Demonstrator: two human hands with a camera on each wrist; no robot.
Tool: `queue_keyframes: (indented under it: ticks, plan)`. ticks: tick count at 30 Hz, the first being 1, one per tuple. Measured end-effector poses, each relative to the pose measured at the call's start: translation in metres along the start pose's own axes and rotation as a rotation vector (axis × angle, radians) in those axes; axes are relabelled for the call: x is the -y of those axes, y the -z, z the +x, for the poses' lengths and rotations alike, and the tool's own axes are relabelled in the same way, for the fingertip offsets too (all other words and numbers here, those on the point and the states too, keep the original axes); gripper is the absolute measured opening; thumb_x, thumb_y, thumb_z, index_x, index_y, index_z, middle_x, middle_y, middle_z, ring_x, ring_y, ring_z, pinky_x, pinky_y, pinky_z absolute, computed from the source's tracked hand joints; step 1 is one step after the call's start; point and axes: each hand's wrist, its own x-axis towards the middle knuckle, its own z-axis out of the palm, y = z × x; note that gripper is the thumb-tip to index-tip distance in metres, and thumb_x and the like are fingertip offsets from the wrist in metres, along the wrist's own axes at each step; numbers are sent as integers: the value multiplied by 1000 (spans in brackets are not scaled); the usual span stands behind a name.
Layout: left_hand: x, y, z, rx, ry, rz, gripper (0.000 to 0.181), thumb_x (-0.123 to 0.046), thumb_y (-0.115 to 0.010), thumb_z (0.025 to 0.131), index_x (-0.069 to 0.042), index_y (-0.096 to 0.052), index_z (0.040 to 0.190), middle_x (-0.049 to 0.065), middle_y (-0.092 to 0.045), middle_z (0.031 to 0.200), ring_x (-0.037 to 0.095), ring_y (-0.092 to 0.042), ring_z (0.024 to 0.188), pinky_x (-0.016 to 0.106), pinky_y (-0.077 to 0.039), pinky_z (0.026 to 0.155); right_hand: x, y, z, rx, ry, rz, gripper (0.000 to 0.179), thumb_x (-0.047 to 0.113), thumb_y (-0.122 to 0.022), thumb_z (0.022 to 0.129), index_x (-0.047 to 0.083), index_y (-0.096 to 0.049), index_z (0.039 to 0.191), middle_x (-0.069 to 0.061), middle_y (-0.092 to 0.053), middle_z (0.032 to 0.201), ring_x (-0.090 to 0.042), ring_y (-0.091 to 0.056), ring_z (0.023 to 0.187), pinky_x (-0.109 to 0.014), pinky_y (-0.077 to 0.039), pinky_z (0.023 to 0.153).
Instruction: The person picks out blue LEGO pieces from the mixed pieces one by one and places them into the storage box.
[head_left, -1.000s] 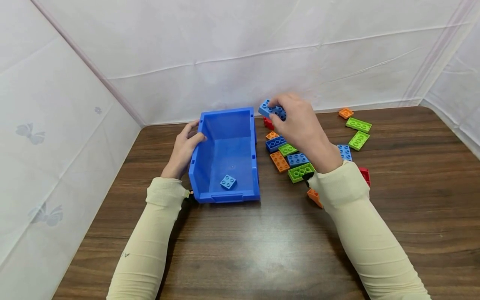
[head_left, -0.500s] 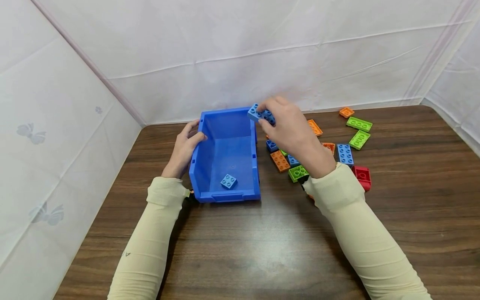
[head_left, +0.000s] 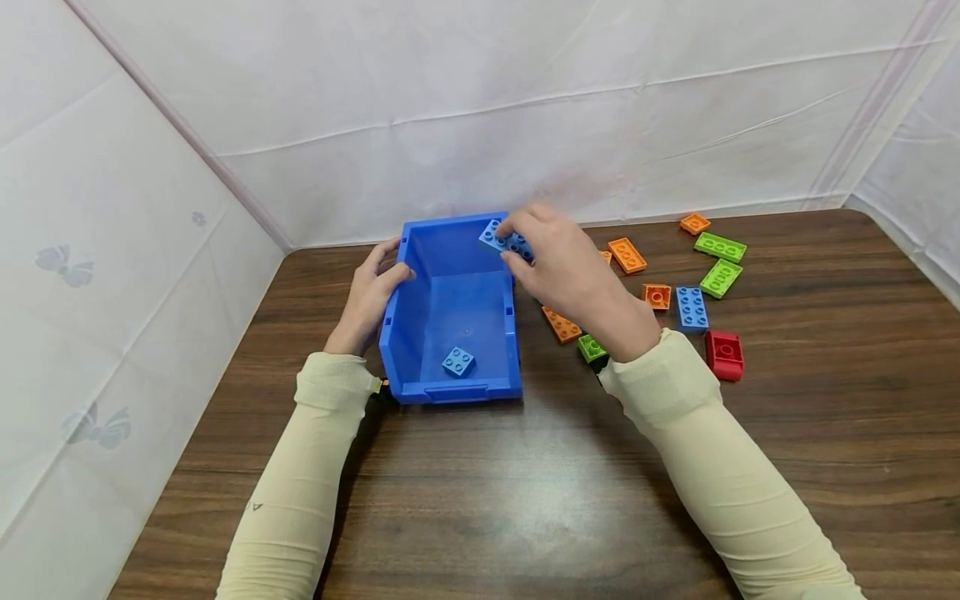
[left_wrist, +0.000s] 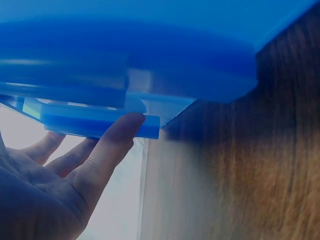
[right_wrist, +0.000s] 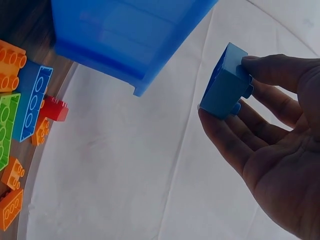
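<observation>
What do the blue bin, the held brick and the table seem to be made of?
The blue bin: probably glossy plastic; smooth walls, pale highlights.
The held brick: likely satin plastic; crisp moulded studs.
The table: wood or wood-look laminate, slightly shiny; grain lines, soft reflection.

Through my feeds I saw a light-blue brick, rectangular, pinched between the thumb and fingers of the right hand. It hung tilted, studs showing to the head view, at the far right corner of a blue bin; the right wrist view showed it apart from the wall. The bin stood open-topped, its lower front edge nearest me, its left wall gripped by the left hand.
</observation>
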Motion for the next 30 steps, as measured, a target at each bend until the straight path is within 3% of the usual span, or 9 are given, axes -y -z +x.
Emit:
queue_keyframes:
  ticks: [5, 12, 19, 30]
  plan:
    - [0, 1, -1, 3, 5, -13, 72, -22, -60, 95, -16, -41, 164, 20, -48, 159, 45, -48, 143, 69, -40, 110, 4, -4, 0, 21, 12, -21, 29, 11, -67, 104, -1, -68, 130, -17, -64, 133, -32, -63, 117, -43, -54, 101]
    - [-1, 1, -1, 6, 9, -25, 72, -22, -60, 95, -18, -41, 164, 19, -49, 158, 43, -49, 142, 68, -41, 110, 9, -11, 0, 48, 42, -14, 27, 11, -67, 104, -1, -68, 129, -17, -64, 129, -30, -64, 105, -41, -56, 93]
    - [0, 1, 0, 8, 7, -23, 72, -22, -60, 96, -16, -41, 164, 20, -49, 158, 44, -49, 142, 68, -41, 110, 15, -19, -1, 73, 59, -11, 29, 12, -68, 104, 0, -68, 130, -16, -64, 129, -28, -65, 109, -39, -57, 95]
    - [-1, 1, 0, 8, 13, -27, 71, -22, -60, 96, -16, -41, 164, 20, -49, 158, 43, -50, 141, 67, -42, 110, 25, -29, -4, 104, 151, -22, 29, 12, -71, 102, 0, -70, 129, -17, -65, 127, -27, -66, 111, -36, -58, 96]
